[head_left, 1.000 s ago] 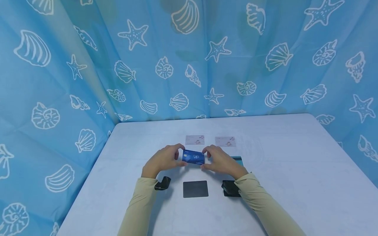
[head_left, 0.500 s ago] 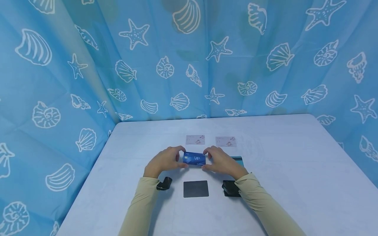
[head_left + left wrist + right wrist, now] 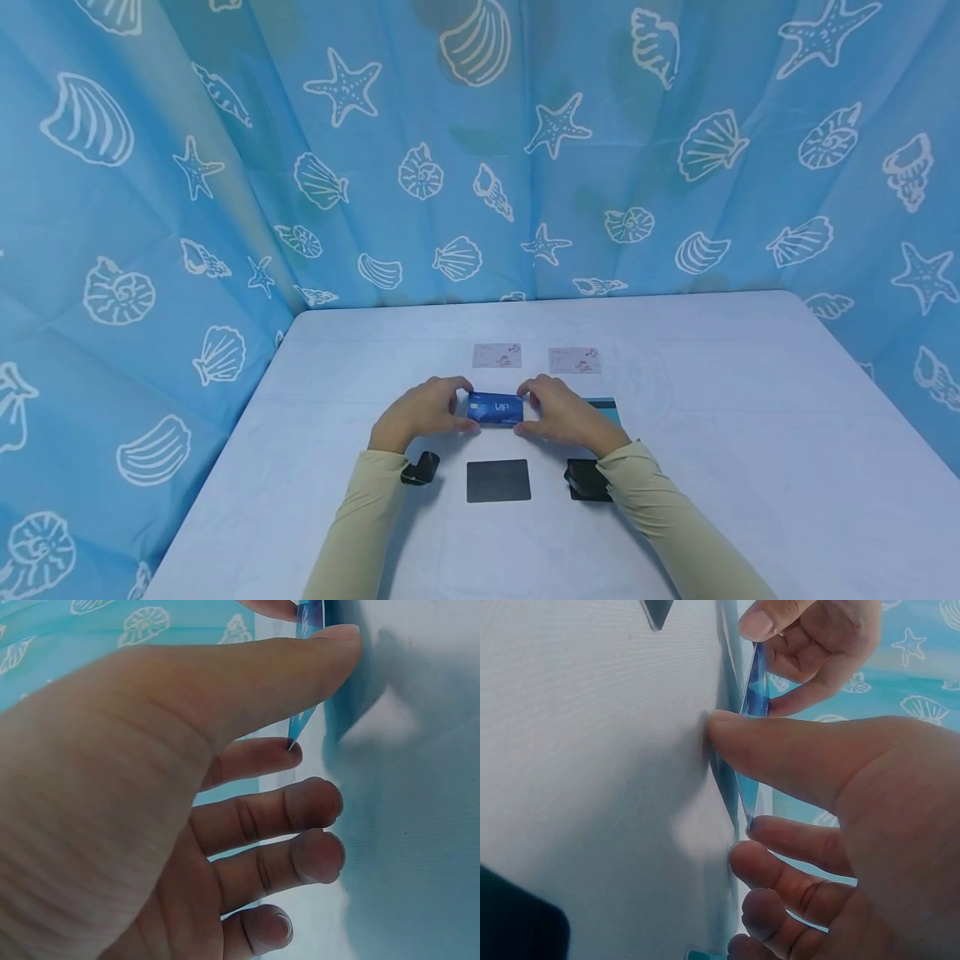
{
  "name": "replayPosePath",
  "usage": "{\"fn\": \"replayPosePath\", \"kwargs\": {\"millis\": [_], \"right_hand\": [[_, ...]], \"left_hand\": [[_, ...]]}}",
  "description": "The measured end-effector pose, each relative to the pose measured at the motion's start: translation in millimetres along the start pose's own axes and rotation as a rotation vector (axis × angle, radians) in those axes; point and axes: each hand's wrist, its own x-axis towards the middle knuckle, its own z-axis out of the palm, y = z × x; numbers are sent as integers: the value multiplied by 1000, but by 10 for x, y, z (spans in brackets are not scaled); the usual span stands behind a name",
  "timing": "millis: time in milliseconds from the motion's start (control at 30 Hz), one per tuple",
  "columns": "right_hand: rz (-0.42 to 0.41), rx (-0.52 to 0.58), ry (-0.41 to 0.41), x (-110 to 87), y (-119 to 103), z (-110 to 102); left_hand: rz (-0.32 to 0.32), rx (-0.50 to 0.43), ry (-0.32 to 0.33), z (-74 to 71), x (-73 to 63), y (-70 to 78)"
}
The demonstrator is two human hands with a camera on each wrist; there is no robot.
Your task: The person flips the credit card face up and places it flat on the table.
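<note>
A blue card (image 3: 495,409) printed "VIP" is held by both hands above the middle of the white table. My left hand (image 3: 424,412) pinches its left end between thumb and index finger. At the other end, my right hand (image 3: 564,414) pinches it the same way. Seen from the left wrist, the card (image 3: 305,724) shows edge-on beneath the thumb, the other fingers spread apart. In the right wrist view, the card (image 3: 756,697) stands tilted near the white cloth, with its shadow beside it.
Two pale printed cards (image 3: 497,356) (image 3: 574,361) lie farther back. A dark grey card (image 3: 498,481) lies in front of the hands. Partly covered by the right hand is a teal card (image 3: 606,408); a black card (image 3: 592,492) lies under the right wrist. A shell-patterned curtain (image 3: 480,150) hangs behind.
Both hands have lowered the blue card slightly toward the person, and its slant has levelled out. The cards on the table have stayed put.
</note>
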Motion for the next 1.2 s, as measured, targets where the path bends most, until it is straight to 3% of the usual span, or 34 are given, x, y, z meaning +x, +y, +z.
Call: {"fn": "replayPosePath", "kwargs": {"millis": [1200], "right_hand": [[-21, -19, 38, -22, -6, 39]], "left_hand": [[-19, 19, 6, 52, 16, -6]]}}
